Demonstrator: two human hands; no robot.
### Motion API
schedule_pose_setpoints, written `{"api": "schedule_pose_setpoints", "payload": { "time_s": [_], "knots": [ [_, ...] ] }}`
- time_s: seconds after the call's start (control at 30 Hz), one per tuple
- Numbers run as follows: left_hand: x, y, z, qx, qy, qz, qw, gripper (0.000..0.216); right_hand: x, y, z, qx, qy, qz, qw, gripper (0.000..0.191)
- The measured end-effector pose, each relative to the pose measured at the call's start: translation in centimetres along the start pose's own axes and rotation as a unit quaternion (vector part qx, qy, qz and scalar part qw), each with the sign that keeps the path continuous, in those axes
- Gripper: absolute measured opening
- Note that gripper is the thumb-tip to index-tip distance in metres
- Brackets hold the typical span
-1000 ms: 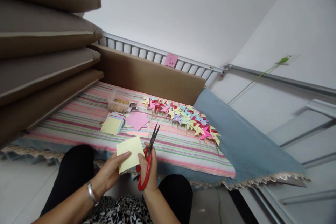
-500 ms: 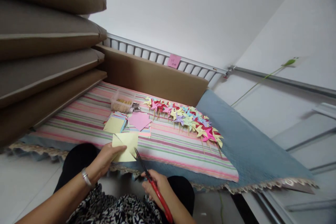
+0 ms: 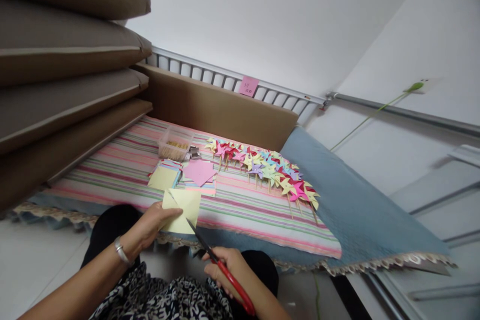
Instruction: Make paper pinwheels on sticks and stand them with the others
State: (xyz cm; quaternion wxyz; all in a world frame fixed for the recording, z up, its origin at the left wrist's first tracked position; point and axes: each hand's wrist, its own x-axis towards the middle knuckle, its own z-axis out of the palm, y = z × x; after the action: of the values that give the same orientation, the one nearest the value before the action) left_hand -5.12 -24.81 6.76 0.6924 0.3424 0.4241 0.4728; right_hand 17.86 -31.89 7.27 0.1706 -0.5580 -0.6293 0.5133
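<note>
While my left hand [image 3: 159, 217] pinches the pale yellow square of thin paper [image 3: 190, 201] by its left edge, thumb on top, my right hand [image 3: 230, 266] grips the long scissors with red handles and dark metal blades [image 3: 237, 286]. Half a second ago the blades stood parted at the sheet's lower-right corner; now they look closed together, their tip further in, toward the centre. I judge that this corner's slit has just been lengthened. Another slit marks the upper-left corner, so the cutting seems partway done.

The sheet is in the lower middle of the frame, flat and crisp-edged, above the near edge of the smooth, multicoloured striped cloth [image 3: 247, 221]. Just above it lie a yellow-topped stack of square papers [image 3: 163, 178] and flat pink paper squares [image 3: 200, 173]. Beyond them, a clear, rigid plastic box [image 3: 176, 144] holds thin wooden sticks. Right of centre, folded-paper pinwheels on slender sticks [image 3: 270, 174] overlap in pointed, many-coloured rows; at right, a blue textile cover [image 3: 337, 215] ends in a ruffled, pale trim.
</note>
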Motion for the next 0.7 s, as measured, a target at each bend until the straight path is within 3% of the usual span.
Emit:
{"api": "schedule_pose_setpoints", "payload": {
  "time_s": [0.5,0.7],
  "knots": [
    [-0.14,-0.11,0.36,0.001,0.006,-0.017,1.000,0.036,0.32,0.24,0.20,0.010,0.007,-0.013,1.000,0.026],
    [0.10,-0.35,0.33,0.004,-0.004,0.003,1.000,0.033,0.09,0.56,-0.38,-0.081,0.006,-0.099,0.992,0.022]
  ]
}}
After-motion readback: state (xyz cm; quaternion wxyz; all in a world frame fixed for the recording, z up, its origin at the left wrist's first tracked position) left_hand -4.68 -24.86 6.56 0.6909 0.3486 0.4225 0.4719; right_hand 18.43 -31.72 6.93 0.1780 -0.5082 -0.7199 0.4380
